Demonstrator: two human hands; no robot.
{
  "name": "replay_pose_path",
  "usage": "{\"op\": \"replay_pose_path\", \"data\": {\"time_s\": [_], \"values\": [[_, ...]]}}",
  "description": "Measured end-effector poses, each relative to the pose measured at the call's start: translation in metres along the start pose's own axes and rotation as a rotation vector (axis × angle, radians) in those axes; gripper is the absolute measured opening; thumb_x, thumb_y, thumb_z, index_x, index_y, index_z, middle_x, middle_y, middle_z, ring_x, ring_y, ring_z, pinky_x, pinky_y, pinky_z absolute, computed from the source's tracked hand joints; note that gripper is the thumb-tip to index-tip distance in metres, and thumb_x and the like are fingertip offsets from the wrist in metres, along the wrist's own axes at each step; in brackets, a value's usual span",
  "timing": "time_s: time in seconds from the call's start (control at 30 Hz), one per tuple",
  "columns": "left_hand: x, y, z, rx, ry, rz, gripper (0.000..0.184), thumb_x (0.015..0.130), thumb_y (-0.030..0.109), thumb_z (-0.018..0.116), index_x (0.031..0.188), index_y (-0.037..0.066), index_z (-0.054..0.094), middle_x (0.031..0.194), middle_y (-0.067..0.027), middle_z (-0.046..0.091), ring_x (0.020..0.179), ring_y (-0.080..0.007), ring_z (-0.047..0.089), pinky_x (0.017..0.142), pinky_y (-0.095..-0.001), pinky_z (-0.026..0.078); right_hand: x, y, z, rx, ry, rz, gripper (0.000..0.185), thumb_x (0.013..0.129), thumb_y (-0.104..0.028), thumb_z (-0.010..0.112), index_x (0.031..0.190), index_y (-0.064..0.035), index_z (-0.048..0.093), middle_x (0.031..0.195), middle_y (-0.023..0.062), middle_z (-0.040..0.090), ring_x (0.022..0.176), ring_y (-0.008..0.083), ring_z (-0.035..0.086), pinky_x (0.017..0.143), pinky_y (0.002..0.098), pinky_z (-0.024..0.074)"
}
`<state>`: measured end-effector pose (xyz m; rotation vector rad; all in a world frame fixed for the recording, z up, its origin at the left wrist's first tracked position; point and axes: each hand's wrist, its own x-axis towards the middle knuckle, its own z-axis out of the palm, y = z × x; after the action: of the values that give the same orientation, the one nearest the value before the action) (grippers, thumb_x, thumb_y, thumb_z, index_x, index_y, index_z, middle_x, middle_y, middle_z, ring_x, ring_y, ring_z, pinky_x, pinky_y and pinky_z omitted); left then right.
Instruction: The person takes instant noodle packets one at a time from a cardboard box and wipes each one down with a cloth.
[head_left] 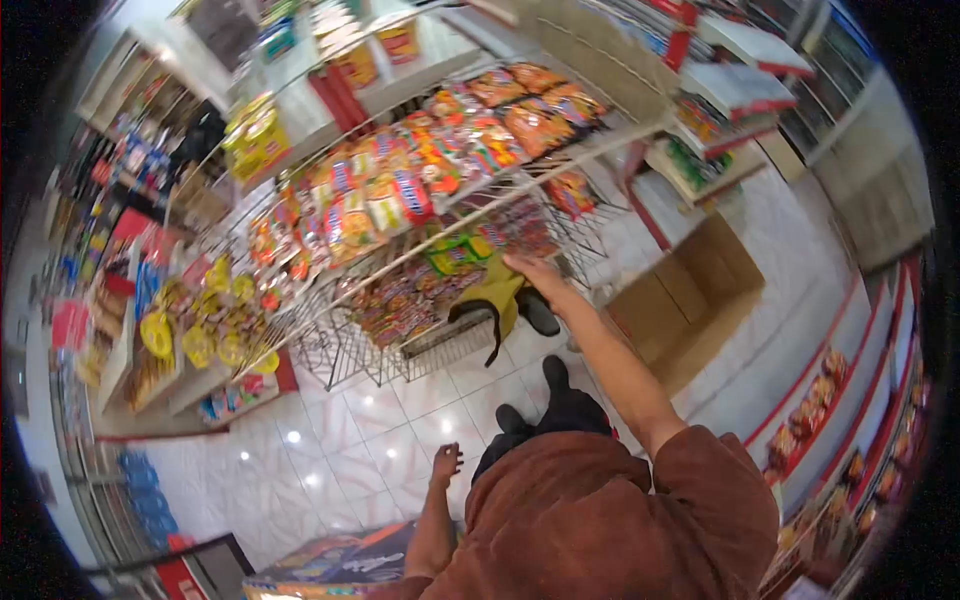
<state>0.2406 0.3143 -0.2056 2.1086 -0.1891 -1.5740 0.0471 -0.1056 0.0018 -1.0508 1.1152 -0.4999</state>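
right grip (530,270) holds a yellow-green cloth (499,292) beside a wire rack (440,350)

the cloth, dark-edged, hangs near the middle of the frame, its top in the right grip's closed fingers; the left grip (447,463), lower centre over the tiled floor (330,460), is partly open, fingers loosely curled, with nothing seen in it; bright packets (400,195) fill the rack across the upper centre, and an open cardboard box (680,300) lies right of centre
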Motion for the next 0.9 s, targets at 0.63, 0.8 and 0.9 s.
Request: {"op": "replay_pose_path", "data": {"time_s": [0.63,0.8,0.9], "values": [[-0.088,0.260,0.223,0.518,-0.760,0.600,0.052,0.085,0.011,0.066,0.129,0.001,0.043,0.112,-0.0099,0.060,0.098,-0.0183,0.059,0.086,-0.0310,0.048,-0.165,0.163,-0.105,0.020,0.264,0.049,0.042,0.088,-0.041,0.063,0.105,-0.0023,0.063,0.100,0.0078,0.064,0.090,0.0143,0.060,0.082,0.0303,0.0475],[-0.075,0.280,0.216,0.410,-0.589,0.451,0.037,0.084,0.015,0.067,0.115,-0.001,0.054,0.102,-0.0075,0.063,0.096,-0.0170,0.060,0.084,-0.0295,0.048,-0.118,0.144,-0.212,0.116,0.056,-0.022,0.044,0.090,-0.042,0.061,0.104,-0.0007,0.062,0.101,0.0121,0.064,0.083,0.0187,0.062,0.076,0.0340,0.0493],[-0.081,0.287,0.221,0.337,-0.490,0.367,0.034,0.084,0.016,0.067,0.112,-0.002,0.057,0.103,-0.0082,0.062,0.095,-0.0173,0.060,0.083,-0.0298,0.048,-0.060,0.168,-0.270,-0.095,0.345,0.140,0.040,0.088,-0.035,0.064,0.107,-0.0008,0.060,0.094,0.0182,0.064,0.083,0.0228,0.062,0.074,0.0344,0.0495]]}}
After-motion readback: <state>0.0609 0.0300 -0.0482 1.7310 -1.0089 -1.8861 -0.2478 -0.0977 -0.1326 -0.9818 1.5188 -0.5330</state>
